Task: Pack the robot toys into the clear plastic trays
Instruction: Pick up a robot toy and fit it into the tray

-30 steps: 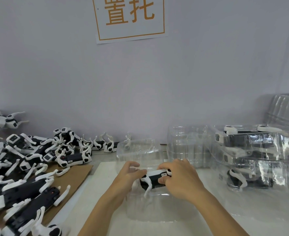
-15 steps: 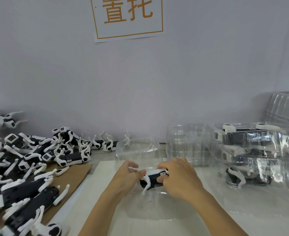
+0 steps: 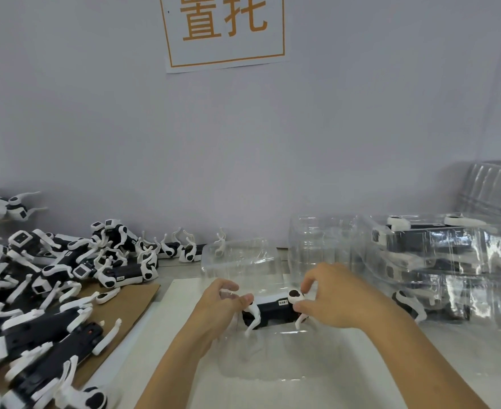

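Note:
A black-and-white robot dog toy (image 3: 272, 312) is held between both hands, low over a clear plastic tray (image 3: 261, 364) lying on a white board. My left hand (image 3: 222, 305) pinches its left end with curled fingers. My right hand (image 3: 331, 296) pinches the white hip joint at its right end between thumb and forefinger. The toy's white legs point down into the tray. Whether it sits fully in the tray's recess is unclear.
A heap of loose robot toys (image 3: 45, 278) covers the cardboard (image 3: 131, 302) at left. Empty clear trays (image 3: 317, 246) stand behind the hands. Stacked trays holding toys (image 3: 443, 261) fill the right side, more clear trays (image 3: 491, 187) behind them. A wall with a sign (image 3: 224, 28) is close ahead.
The right hand shifted from wrapping the toy's body to pinching its right-end joint, uncovering more of the toy. The left hand stays at the left end.

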A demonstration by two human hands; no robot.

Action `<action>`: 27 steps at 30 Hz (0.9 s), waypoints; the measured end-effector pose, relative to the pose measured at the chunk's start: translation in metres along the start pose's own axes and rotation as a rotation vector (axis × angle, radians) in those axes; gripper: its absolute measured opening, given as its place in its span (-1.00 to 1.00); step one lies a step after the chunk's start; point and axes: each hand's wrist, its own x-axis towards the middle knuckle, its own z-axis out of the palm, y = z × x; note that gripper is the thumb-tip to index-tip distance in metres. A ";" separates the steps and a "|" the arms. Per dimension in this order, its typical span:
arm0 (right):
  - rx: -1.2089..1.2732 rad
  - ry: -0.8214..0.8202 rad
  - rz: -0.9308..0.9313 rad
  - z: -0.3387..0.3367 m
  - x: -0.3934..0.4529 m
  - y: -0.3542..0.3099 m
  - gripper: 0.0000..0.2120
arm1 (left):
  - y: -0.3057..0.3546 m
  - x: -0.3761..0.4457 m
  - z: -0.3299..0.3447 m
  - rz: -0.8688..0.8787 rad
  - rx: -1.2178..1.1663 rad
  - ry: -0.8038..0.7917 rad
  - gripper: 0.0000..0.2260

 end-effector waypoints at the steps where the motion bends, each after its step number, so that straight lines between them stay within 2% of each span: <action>1: -0.007 -0.011 0.005 0.001 0.000 -0.002 -0.67 | 0.000 0.000 -0.001 0.003 0.012 -0.003 -0.73; 9: 0.054 0.102 -0.026 0.013 0.004 -0.004 -0.75 | 0.005 0.000 -0.005 0.015 0.127 -0.084 -0.66; 15: -0.028 0.218 0.027 0.022 0.006 -0.006 -0.87 | 0.009 -0.001 -0.002 0.018 0.144 -0.083 -0.58; 19: -0.081 0.255 0.087 0.029 0.009 -0.006 -0.80 | 0.012 -0.003 0.001 0.019 0.151 -0.069 -0.54; 24: -0.116 0.200 0.076 0.034 0.012 -0.004 -0.62 | 0.012 -0.005 0.005 0.020 0.136 -0.046 -0.53; 27: -0.067 0.161 0.082 0.030 0.012 -0.003 -0.64 | 0.011 -0.005 0.005 0.014 0.111 -0.030 -0.54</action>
